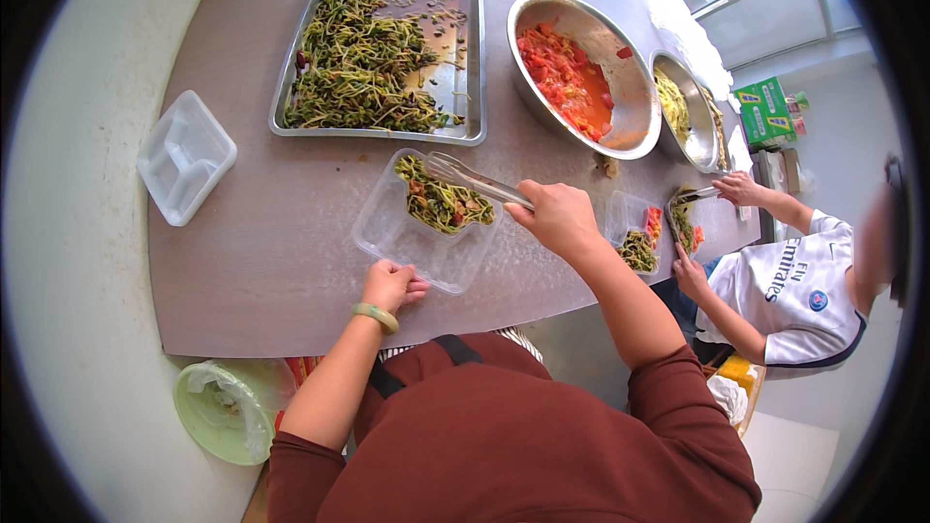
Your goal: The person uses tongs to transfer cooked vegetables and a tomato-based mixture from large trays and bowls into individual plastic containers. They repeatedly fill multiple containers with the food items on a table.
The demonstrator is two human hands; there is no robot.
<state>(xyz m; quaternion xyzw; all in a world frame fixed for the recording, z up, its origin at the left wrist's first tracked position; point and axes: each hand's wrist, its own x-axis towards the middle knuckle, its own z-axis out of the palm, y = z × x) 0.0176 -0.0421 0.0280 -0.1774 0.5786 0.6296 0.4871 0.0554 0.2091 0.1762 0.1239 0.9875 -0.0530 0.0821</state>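
Note:
My right hand [563, 218] grips metal food tongs [476, 180], whose tips rest at the cooked sprouts [443, 200] in one compartment of a clear plastic tray [389, 229]. The tray's other compartments hold no food. At the near rim of this tray, my left hand [392, 287] pinches the edge between thumb and fingers. Beyond the tray lies a large steel sheet pan [472, 87] of cooked sprouts [356, 51], with brown liquid showing on its right side. To its right stands a steel bowl [632, 109] of red tomato mixture [556, 76].
At right, a co-worker [785, 290] uses tongs over a partly filled tray [679, 225], beside another filled tray [625, 221]. Behind them is a bowl [697, 131] of yellowish shredded food. A stack of compartment trays [185, 160] sits at far left. Below the table stands a lined green bin [192, 414].

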